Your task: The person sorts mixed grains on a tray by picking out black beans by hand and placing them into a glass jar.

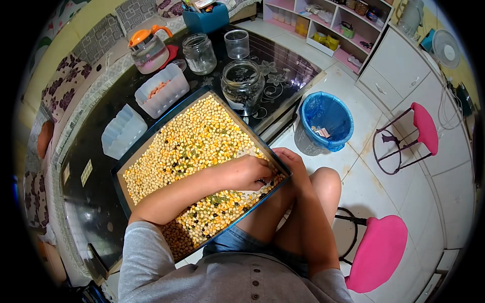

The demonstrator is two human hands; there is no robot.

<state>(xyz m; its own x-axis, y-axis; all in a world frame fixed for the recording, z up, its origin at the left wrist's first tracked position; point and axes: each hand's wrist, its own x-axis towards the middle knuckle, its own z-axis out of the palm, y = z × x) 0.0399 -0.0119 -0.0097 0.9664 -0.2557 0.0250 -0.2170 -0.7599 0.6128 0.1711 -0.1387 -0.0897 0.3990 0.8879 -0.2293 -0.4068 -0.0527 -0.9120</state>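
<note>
A shallow box with a dark rim lies tilted across the table edge and my lap. Mixed beans and corn kernels cover its floor: pale round beans, yellow corn, small green beans and scattered black beans. My left hand reaches across into the right part of the box, its fingers curled down, with dark beans showing at the fingertips. At the box's right corner my right hand grips the rim; some of its fingers are hidden.
On the black table stand a glass jar with dark contents, another jar, a clear cup, an orange-lidded pitcher and two plastic containers. Right are a blue-lined bin and pink stools.
</note>
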